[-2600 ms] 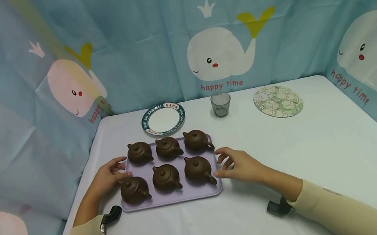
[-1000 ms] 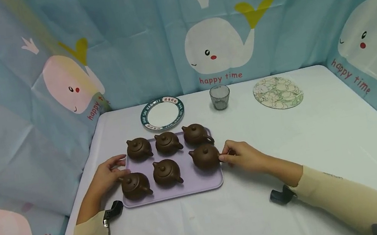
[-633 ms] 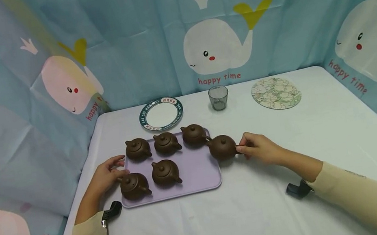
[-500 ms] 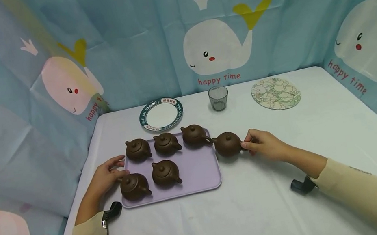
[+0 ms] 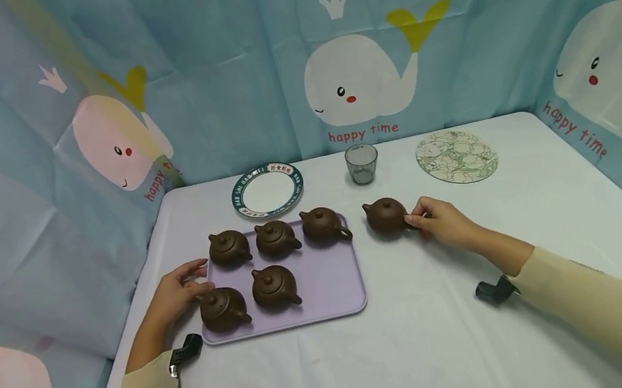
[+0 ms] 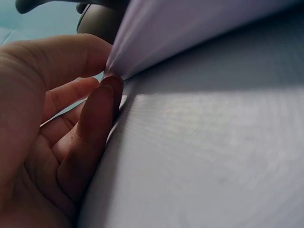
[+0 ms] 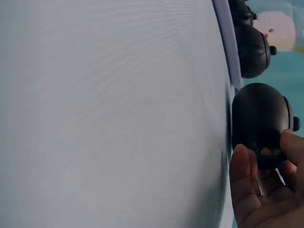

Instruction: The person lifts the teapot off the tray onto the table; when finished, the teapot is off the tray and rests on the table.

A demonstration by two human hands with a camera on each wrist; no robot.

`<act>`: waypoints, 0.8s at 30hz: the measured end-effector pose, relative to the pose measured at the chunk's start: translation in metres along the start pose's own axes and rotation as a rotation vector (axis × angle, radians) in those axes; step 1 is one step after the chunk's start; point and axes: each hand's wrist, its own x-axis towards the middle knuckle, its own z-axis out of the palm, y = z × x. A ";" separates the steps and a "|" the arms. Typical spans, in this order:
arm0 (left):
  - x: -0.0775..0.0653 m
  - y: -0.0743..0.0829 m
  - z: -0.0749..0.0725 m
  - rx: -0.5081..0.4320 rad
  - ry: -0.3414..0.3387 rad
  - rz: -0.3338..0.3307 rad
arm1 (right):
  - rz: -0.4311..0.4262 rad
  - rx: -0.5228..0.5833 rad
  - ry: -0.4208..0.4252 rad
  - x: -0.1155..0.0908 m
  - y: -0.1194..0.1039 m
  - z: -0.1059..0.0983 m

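A brown teapot is right of the lilac tray, upright, at or just above the tablecloth; I cannot tell if it touches. My right hand pinches its handle between thumb and fingers, and the right wrist view shows the same teapot from the handle side. Several matching teapots stand on the tray, among them one at the back right and one at the front middle. At the tray's left edge, my left hand holds the rim; in the left wrist view thumb and fingertips meet at the tray edge.
Behind the tray lies a green-rimmed plate. A grey glass cup stands at the back middle, behind the held teapot. Farther right is a round patterned mat. A whale-print curtain closes off the back and sides.
My right hand has gripped the front-right teapot by its handle and moved it off the tray, rightward and then back toward the cup. My left hand has stayed at the tray's left edge.
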 end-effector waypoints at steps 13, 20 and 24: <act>-0.003 0.001 0.000 -0.032 -0.002 0.007 | 0.022 0.021 -0.024 0.012 0.001 0.003; -0.003 0.000 -0.001 -0.025 0.002 0.013 | 0.002 -0.019 0.002 0.010 -0.014 -0.011; -0.003 0.001 -0.001 -0.029 -0.002 0.017 | -0.062 -0.013 0.037 0.007 -0.034 -0.009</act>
